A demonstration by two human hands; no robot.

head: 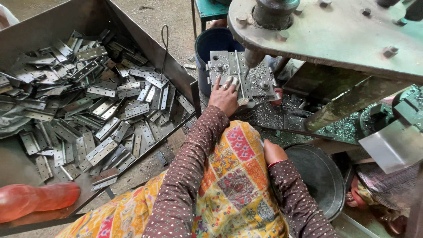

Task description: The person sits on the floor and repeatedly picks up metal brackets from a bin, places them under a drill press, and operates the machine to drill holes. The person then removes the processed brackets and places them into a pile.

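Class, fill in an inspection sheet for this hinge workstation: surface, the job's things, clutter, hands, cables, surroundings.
Surface: press bed strewn with metal shavings.
Job's things: open hinge lying flat on the bed under the press spindle; metal tray heaped with loose hinges.
Clutter: shavings around the bed; reddish rounded object on the tray's edge.
Hands: left hand pressing on the hinge; right hand resting at the lap, grip unclear.
Cables: thin wire loop behind the tray.
Surroundings: blue barrel, dark round pan, concrete floor.
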